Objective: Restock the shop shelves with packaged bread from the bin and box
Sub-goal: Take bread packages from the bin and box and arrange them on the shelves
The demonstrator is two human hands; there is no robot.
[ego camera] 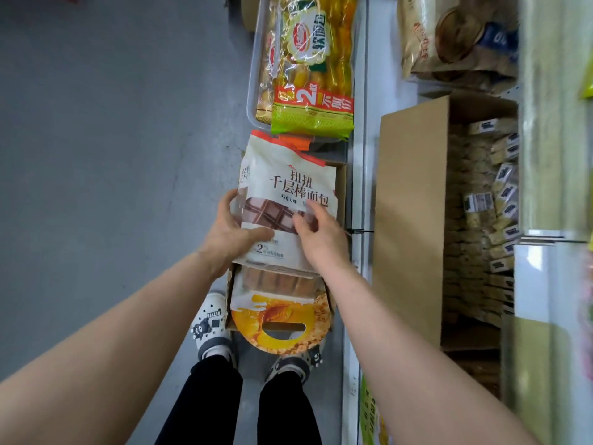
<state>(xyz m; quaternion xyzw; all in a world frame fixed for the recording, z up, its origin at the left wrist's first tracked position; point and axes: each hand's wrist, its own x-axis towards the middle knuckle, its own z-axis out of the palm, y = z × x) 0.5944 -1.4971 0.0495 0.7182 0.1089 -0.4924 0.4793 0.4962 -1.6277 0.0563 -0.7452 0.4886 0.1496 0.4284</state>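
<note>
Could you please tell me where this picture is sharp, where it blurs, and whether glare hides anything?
Head view: the print on the white bread bag, between the left hand and right hand, is sharp; glare streaks the clear wrap of the green bread pack in the bin; the packets in the cardboard box are smeared; the wide lens bows the frame edges.

The cream bread pack (pixel 285 187) hides most of the floor box (pixel 340 184) beneath it. The left hand (pixel 231 232) has its fingertips out of sight behind the pack's side, and the right hand (pixel 321 236) covers its lower corner. The top edge cuts off the clear bin (pixel 253 75) and the yellow-green pack (pixel 313 59). The small packets (pixel 500 187) carry labels too small to read. The brown bags (pixel 449 43) are blurred.
</note>
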